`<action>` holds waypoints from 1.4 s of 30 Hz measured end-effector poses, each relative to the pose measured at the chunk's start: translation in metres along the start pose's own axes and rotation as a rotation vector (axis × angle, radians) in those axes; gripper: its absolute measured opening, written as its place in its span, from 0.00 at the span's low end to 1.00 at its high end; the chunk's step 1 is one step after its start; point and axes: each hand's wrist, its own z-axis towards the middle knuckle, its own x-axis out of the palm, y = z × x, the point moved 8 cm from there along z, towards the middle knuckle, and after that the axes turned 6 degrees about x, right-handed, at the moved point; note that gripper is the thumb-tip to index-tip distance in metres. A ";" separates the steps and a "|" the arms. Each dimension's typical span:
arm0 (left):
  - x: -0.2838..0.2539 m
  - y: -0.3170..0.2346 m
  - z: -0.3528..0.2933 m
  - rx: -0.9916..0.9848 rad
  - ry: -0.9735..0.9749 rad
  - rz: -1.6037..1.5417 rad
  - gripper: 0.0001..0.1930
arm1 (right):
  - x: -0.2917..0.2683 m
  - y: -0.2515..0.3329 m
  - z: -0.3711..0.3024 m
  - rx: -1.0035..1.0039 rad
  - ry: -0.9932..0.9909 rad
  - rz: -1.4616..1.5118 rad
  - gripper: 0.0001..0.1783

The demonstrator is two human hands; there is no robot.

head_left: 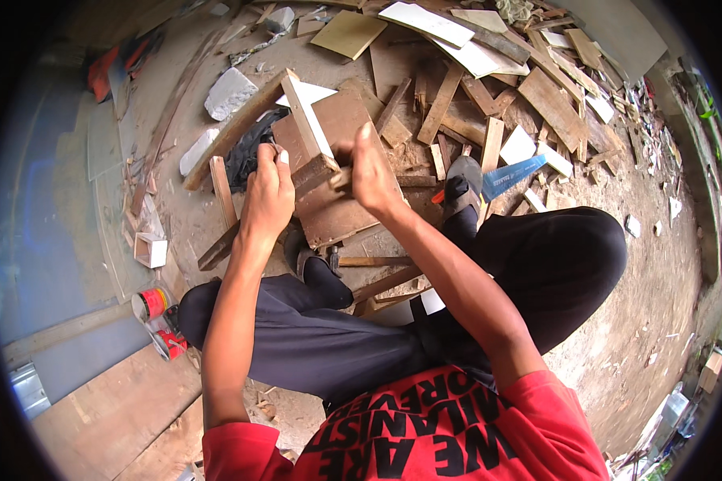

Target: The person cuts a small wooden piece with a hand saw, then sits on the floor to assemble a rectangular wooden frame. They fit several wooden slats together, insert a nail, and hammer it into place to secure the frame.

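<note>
My left hand (pixel 268 192) is closed, thumb against fingers, beside the left edge of a brown wooden board (pixel 341 220). Whatever it pinches is too small to make out. Across the board stands a wooden strip with a white face (pixel 308 120), its near end between my two hands. On the right, my right hand (pixel 371 172) has its thumb up and its fingers curled inward, partly blurred and hidden. A short wooden piece (pixel 341 179) shows beside its palm, and I cannot tell if it is gripped. A hammer (pixel 373 261) lies below the board, near my left foot.
A saw with a blue blade (pixel 515 175) rests by my right foot (pixel 462 183). Wood offcuts (pixel 553 104) are heaped at the far right. A long plank (pixel 237 128) and white chunks (pixel 230 94) lie at the left, with red cans (pixel 167 345) by my left knee.
</note>
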 end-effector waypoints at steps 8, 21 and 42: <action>0.039 0.041 -0.002 0.028 0.003 0.286 0.09 | -0.146 0.016 0.030 -0.010 -0.657 -0.206 0.53; 0.116 0.048 -0.001 0.226 -0.127 0.345 0.07 | -0.185 -0.068 0.031 0.002 -0.573 -1.035 0.37; -0.012 0.176 -0.069 -0.066 -0.719 -0.302 0.09 | -0.066 -0.004 0.032 -0.171 -0.492 -0.675 0.21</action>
